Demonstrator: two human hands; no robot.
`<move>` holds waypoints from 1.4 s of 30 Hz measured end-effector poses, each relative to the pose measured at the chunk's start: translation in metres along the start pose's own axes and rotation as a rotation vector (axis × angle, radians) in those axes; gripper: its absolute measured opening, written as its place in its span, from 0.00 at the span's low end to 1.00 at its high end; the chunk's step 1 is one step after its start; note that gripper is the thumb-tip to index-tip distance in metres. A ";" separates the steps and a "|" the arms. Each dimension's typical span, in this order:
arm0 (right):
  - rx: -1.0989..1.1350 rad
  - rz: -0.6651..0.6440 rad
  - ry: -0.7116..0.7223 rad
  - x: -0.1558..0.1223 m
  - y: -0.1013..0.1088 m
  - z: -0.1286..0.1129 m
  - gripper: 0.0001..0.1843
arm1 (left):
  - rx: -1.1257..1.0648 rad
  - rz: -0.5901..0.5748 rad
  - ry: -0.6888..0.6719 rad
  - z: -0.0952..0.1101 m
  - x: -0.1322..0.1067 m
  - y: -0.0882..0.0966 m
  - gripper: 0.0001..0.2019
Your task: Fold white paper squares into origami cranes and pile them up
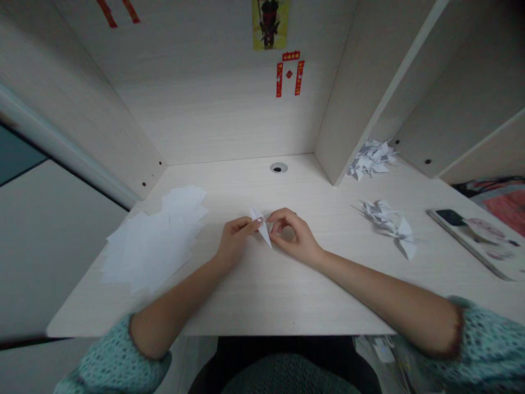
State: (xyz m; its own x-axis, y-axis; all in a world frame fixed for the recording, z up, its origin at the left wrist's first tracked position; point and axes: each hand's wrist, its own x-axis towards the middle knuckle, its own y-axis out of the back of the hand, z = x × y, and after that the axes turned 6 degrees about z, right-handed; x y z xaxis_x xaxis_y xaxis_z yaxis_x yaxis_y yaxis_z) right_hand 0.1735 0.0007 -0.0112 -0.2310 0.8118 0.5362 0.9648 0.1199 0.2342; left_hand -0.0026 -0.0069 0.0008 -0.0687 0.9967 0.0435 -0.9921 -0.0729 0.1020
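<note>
A small white piece of folded paper (263,231), pointed at both ends, is held a little above the middle of the desk. My left hand (235,241) pinches it between thumb and fingers from the left side. On the other side, the thumb and forefinger of my right hand (298,238) curl into a ring and close on the paper's right edge. Left of my hands lies a wide spread of overlapping white paper sheets (153,241). To the right is a small pile of folded white papers (389,221).
Another heap of folded papers (372,158) sits behind the upright divider (356,93). At the right edge lies a flat case with a printed picture (479,241). A round cable hole (279,168) is at the back of the desk (246,306).
</note>
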 end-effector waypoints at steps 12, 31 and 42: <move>-0.138 -0.031 0.137 -0.002 0.004 -0.002 0.12 | 0.096 -0.019 -0.044 0.002 0.001 -0.002 0.21; 0.012 0.166 -0.045 0.002 -0.002 0.003 0.05 | 0.251 -0.056 -0.167 0.006 -0.004 -0.004 0.17; -0.113 0.040 0.076 0.001 -0.001 -0.001 0.04 | 0.232 -0.090 -0.106 0.006 -0.004 -0.004 0.19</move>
State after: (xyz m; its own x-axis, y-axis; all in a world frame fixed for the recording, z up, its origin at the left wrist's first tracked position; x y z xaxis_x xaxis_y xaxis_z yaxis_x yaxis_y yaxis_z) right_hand 0.1720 0.0010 -0.0099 -0.2055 0.7688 0.6056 0.9540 0.0194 0.2991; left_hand 0.0021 -0.0107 0.0063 0.0420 0.9911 0.1262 -0.9422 -0.0028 0.3351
